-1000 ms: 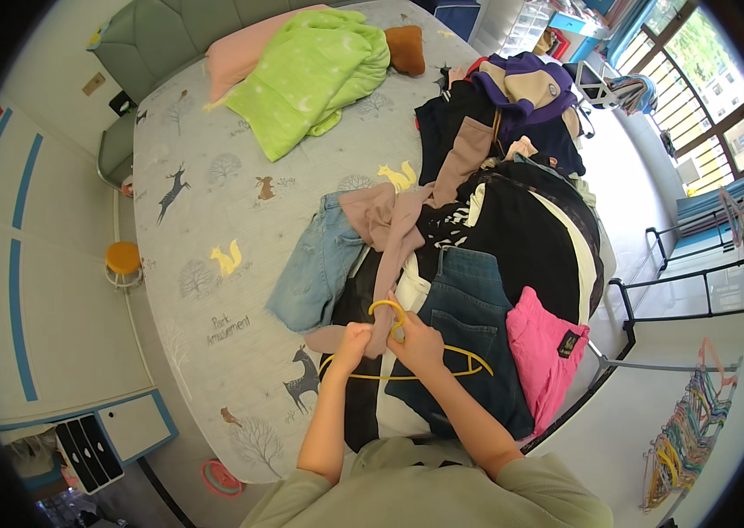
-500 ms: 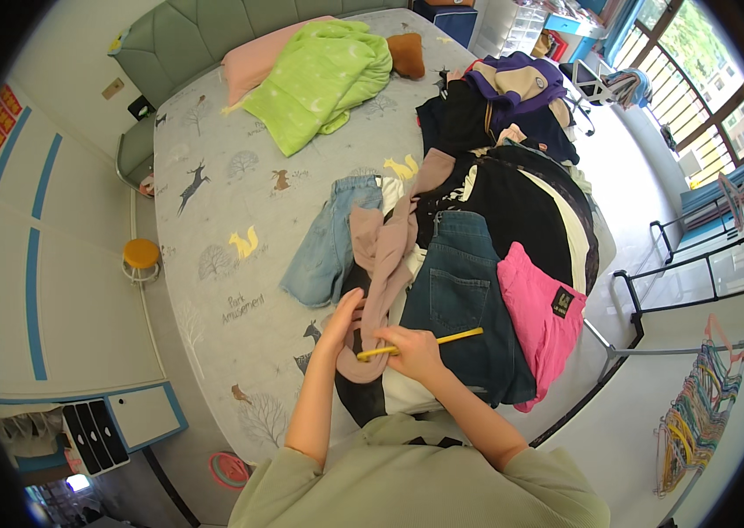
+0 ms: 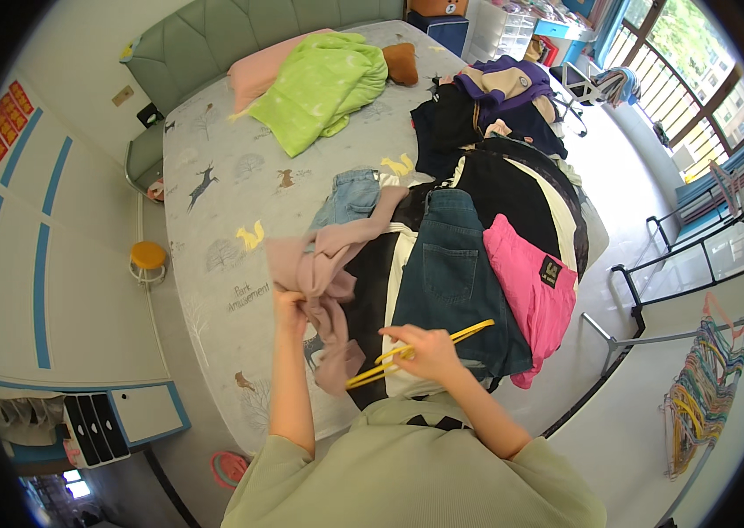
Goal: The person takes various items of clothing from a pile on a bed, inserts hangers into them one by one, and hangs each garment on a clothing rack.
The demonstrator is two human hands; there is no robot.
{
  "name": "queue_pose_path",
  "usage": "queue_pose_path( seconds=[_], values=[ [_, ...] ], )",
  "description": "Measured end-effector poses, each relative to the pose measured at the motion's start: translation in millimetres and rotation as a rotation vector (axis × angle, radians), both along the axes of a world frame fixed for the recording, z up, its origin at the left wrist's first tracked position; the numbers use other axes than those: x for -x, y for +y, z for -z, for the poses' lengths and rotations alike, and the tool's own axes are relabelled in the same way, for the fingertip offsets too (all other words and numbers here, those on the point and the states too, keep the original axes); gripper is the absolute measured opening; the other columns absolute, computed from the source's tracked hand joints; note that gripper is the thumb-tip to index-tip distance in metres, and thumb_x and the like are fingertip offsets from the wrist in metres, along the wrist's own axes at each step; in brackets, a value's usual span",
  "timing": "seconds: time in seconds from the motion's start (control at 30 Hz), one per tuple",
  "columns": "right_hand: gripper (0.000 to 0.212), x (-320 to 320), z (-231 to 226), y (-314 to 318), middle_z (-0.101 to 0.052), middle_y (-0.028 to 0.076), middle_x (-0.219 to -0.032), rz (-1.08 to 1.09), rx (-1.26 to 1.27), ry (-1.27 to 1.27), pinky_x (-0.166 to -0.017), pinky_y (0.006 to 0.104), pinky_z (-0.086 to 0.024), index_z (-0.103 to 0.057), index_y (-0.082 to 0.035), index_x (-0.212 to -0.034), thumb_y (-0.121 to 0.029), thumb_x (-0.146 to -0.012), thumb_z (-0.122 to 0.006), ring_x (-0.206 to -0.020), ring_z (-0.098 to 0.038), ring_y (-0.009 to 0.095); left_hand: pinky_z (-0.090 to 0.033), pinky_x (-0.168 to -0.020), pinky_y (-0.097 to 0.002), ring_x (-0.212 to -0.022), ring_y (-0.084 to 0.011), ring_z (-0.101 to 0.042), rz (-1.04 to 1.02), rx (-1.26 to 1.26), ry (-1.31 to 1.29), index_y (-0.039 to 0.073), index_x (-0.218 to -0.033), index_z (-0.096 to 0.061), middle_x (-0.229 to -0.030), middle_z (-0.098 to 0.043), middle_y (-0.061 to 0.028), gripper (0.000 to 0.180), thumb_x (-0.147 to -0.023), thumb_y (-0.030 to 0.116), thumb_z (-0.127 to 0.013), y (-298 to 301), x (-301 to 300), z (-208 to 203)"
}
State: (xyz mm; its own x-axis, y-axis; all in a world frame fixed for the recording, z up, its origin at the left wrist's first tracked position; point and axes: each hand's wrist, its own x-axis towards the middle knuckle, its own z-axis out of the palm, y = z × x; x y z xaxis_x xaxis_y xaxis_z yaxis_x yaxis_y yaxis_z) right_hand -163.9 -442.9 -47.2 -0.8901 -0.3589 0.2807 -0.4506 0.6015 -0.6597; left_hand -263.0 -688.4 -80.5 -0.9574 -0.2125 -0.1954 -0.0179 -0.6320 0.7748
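My left hand [image 3: 290, 310] is closed on a dusty-pink long-sleeved top [image 3: 323, 264], lifted in loose folds at the left side of the clothes pile. One long part of the top stretches away toward the far side, and another hangs down near me. My right hand [image 3: 429, 355] grips a yellow clothes hanger [image 3: 473, 330], held slantwise. The hanger's left end meets the hanging part of the top; I cannot tell whether it is inside the cloth. Dark blue jeans [image 3: 447, 273] lie just beyond my right hand, with a pink garment [image 3: 530, 290] beside them.
Light denim shorts [image 3: 345, 202] lie partly under the top on the bed [image 3: 213, 202]. A lime-green blanket [image 3: 319, 88] and a heap of dark and purple clothes [image 3: 504, 97] lie farther off. Many coloured hangers [image 3: 702, 396] hang on a rack at the right.
My left hand has lifted the pink top and swung it to the left, uncovering more black and white cloth. My right hand, still holding the hanger, has shifted slightly right.
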Motion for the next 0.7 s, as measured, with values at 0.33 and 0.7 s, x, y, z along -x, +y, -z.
queue_pose_path(
  seconds=[0.33,0.7],
  values=[
    [0.04,-5,-45,38,-0.063,0.003,-0.096,0.272,0.515,0.066,-0.049,0.0171,-0.03,-0.06,-0.005,-0.107,0.006,-0.069,-0.056,-0.049,-0.038,0.002,-0.04,-0.095,-0.0308,-0.114,-0.0186,-0.047,0.031,0.773,0.575,0.005,-0.126,-0.043,-0.125,-0.048,-0.0071,0.054,-0.078,0.016,-0.065,-17,-48,-85],
    [0.047,-61,-63,68,-0.064,0.002,-0.096,0.211,0.63,-0.307,-0.044,0.0172,-0.026,-0.055,-0.01,-0.12,-0.006,-0.075,-0.065,-0.046,-0.026,-0.002,-0.038,-0.094,-0.0276,-0.113,-0.016,-0.048,0.534,0.952,1.004,0.005,-0.126,-0.045,-0.127,-0.049,-0.0067,0.059,-0.074,0.014,-0.07,53,-71,-118]
  ],
)
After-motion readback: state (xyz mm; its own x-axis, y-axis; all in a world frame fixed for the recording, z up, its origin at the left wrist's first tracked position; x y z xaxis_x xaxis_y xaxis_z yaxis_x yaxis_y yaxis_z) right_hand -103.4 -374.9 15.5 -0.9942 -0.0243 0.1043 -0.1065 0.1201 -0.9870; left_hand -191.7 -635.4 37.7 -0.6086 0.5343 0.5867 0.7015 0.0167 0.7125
